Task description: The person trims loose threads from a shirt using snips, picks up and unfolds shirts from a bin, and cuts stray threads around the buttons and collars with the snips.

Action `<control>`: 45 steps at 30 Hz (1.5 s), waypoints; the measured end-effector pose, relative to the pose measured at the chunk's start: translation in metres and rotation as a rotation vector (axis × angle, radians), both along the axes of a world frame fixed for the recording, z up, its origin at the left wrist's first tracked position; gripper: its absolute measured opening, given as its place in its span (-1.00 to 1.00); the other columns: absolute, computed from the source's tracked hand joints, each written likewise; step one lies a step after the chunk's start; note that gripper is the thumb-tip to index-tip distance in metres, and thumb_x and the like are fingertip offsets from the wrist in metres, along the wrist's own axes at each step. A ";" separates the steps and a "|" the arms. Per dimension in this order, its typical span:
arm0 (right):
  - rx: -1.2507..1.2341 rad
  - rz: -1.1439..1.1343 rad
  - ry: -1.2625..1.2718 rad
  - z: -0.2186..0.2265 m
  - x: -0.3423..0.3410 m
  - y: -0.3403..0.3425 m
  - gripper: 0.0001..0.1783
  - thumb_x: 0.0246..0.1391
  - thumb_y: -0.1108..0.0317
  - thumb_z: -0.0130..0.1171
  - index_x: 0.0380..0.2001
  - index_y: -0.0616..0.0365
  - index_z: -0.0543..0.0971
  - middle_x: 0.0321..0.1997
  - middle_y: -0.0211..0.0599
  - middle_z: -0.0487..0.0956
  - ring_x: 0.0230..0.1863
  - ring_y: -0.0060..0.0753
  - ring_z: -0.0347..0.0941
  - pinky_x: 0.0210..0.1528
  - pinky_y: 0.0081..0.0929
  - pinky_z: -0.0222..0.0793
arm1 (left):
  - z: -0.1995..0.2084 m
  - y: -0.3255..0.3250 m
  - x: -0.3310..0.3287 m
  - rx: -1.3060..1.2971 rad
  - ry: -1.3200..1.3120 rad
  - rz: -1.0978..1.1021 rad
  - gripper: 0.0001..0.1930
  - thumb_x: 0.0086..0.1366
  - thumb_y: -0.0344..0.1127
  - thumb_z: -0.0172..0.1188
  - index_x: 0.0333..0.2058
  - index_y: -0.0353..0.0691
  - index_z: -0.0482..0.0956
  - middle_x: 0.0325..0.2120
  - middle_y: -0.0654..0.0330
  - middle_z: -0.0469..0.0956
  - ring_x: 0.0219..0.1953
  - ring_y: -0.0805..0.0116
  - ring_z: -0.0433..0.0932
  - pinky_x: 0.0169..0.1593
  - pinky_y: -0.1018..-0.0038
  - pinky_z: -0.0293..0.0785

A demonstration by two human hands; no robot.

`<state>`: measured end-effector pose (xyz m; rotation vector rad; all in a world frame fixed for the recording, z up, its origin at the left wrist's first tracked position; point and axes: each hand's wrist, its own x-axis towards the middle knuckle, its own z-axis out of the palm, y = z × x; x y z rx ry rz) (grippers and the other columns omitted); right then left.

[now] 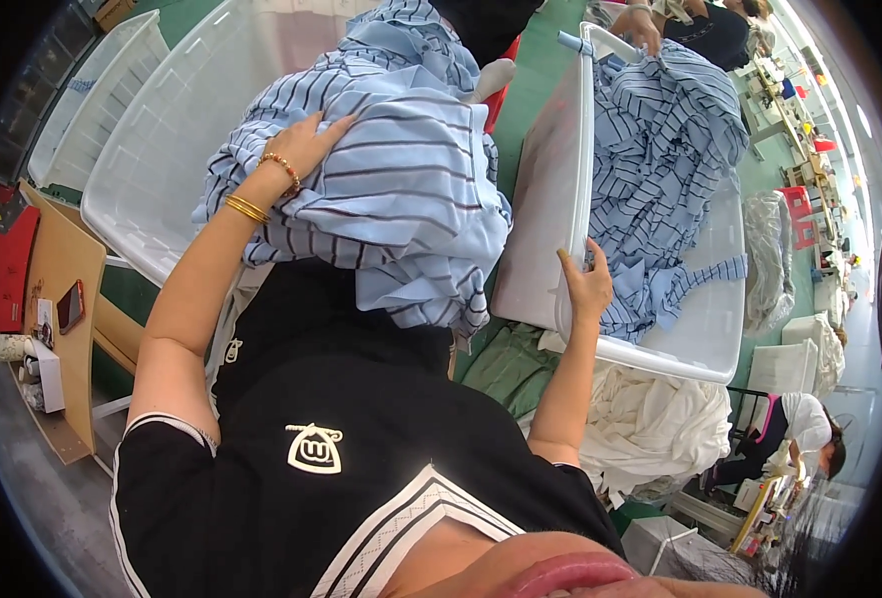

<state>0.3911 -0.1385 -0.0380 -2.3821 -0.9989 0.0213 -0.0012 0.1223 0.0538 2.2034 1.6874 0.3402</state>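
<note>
A big bundle of light blue fabric with dark stripes (401, 169) lies in front of my body, partly over a white plastic bin (137, 169). My left hand (311, 149) rests on top of the bundle, fingers spread out over the cloth. To the right stands a second white plastic bin (545, 204), filled with blue striped fabric pieces (660, 149). My right hand (588, 284) grips this bin's near left rim, thumb on one side and fingers on the other. One striped strip (710, 274) trails toward the bin's right wall.
Another person's hand (642, 28) is at the far end of the right bin. White cloth (650, 424) is heaped below it, beside dark green cloth (511, 369). A wooden board with a phone (70, 307) stands at left. Someone bends over a table (765, 508) at lower right.
</note>
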 end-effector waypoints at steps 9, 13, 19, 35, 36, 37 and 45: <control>0.311 0.161 0.343 -0.039 0.031 0.005 -0.18 -0.25 0.08 0.45 0.10 0.26 0.46 -0.09 -0.05 0.60 -0.12 -0.34 0.56 -0.01 -0.43 0.42 | -0.032 0.021 -0.002 0.016 0.046 -0.060 -0.06 0.15 0.52 -0.22 0.11 -0.30 0.41 -0.06 -0.25 0.51 0.02 -0.14 0.49 0.08 0.18 0.37; 0.303 0.179 0.373 -0.032 0.029 0.010 -0.20 -0.22 0.16 0.46 0.10 0.32 0.45 -0.09 -0.05 0.60 -0.12 -0.36 0.55 -0.01 -0.49 0.41 | -0.063 0.036 -0.025 0.148 0.188 -0.175 -0.43 0.29 0.12 -0.19 0.20 0.02 0.26 0.01 -0.21 0.45 -0.01 -0.11 0.51 0.01 0.19 0.45; 0.302 0.193 0.339 -0.031 0.029 0.008 -0.22 -0.19 0.20 0.45 0.09 0.39 0.44 -0.10 -0.03 0.60 -0.13 -0.37 0.55 -0.01 -0.49 0.41 | -0.048 0.022 -0.005 0.141 0.107 -0.125 -0.10 0.24 0.45 -0.32 0.13 -0.32 0.38 -0.06 -0.22 0.51 0.01 -0.14 0.49 0.07 0.17 0.39; 0.305 0.212 0.323 -0.038 0.033 0.007 -0.24 -0.16 0.19 0.43 0.09 0.39 0.44 -0.09 -0.02 0.60 -0.12 -0.35 0.55 -0.01 -0.51 0.40 | -0.045 0.003 0.000 0.146 0.016 0.025 -0.09 0.21 0.49 -0.29 0.08 -0.31 0.45 -0.06 -0.16 0.53 -0.02 -0.10 0.51 0.06 0.16 0.40; 0.305 0.207 0.321 -0.038 0.032 0.006 -0.24 -0.16 0.18 0.44 0.09 0.39 0.44 -0.09 -0.02 0.60 -0.11 -0.33 0.55 0.00 -0.50 0.40 | -0.044 0.004 0.000 0.141 0.026 0.021 -0.09 0.21 0.49 -0.29 0.08 -0.31 0.45 -0.06 -0.16 0.53 -0.02 -0.10 0.51 0.06 0.16 0.40; 0.304 0.209 0.288 -0.041 0.034 0.005 -0.24 -0.17 0.17 0.44 0.08 0.38 0.45 -0.09 0.00 0.60 -0.10 -0.34 0.55 0.01 -0.49 0.40 | -0.041 0.005 0.001 0.122 0.035 0.020 -0.09 0.21 0.48 -0.29 0.08 -0.31 0.44 -0.06 -0.16 0.52 -0.01 -0.10 0.50 0.06 0.17 0.39; 0.285 0.187 0.290 -0.033 0.034 0.013 -0.24 -0.19 0.14 0.45 0.07 0.32 0.48 -0.08 -0.03 0.61 -0.11 -0.36 0.57 -0.02 -0.49 0.41 | -0.054 0.023 -0.019 0.144 0.093 -0.167 -0.13 0.27 0.39 -0.28 0.10 -0.40 0.39 -0.04 -0.24 0.49 0.01 -0.12 0.47 0.09 0.19 0.38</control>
